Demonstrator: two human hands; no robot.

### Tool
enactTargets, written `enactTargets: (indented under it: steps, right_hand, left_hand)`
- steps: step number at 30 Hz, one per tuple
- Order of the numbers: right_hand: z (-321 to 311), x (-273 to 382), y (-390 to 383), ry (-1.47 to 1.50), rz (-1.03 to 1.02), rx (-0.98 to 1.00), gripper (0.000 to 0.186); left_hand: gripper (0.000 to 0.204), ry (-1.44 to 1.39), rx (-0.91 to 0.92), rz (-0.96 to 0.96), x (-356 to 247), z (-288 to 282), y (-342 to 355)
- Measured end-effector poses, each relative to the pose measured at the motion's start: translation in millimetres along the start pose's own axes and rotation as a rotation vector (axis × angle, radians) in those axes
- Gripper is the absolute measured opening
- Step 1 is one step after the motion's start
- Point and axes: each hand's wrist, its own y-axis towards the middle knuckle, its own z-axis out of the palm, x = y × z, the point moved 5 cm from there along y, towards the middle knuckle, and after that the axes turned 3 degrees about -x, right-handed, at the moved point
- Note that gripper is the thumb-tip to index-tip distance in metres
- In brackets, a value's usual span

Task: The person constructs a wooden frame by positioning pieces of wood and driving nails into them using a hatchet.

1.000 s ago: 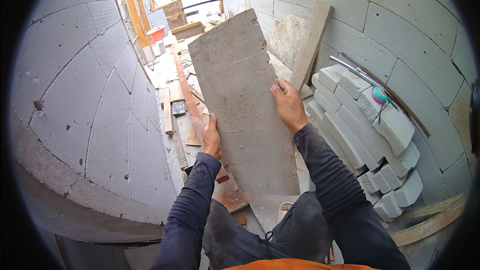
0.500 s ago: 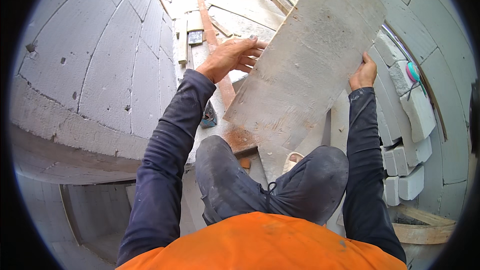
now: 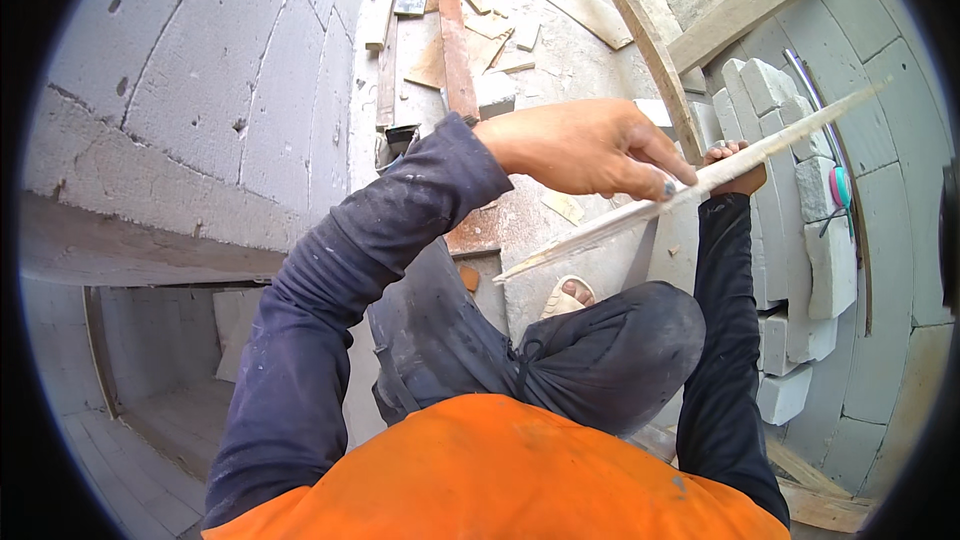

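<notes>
Background: grey block wall (image 3: 220, 90) at left; stacked pale blocks (image 3: 832, 265) at right.
Board (image 3: 720, 172): tilted, nearly edge-on to view, held out beyond the knees (image 3: 640, 340).
Left hand (image 3: 580, 148): thumb and fingers pinching the board's edge.
Right hand (image 3: 742, 176): behind board, partly hidden; firmness of hold cannot be told.
Change: broad face, visible earlier, now turned away; its surface can't be inspected.
Lettering: none legible.
</notes>
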Motion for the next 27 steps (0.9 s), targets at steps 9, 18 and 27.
enactTargets:
  steps: [9,18,27]
  right_hand:
    - [58.7,-91.0,-16.9,0.214,-0.253,-0.197,0.043]
    - [59.9,-80.1,-0.2,0.185,-0.196,-0.057,0.043]
    - [175.3,-46.2,119.9,-1.021,-0.461,-0.846,0.033]
  left_hand:
    - [0.034,0.057,0.117,-0.006,3.0,33.5,-26.5]
    - [0.035,0.083,-0.024,-0.073,12.5,13.7,-45.1]
    - [0.107,-0.232,-0.824,0.186,20.7,-96.5,-115.7]
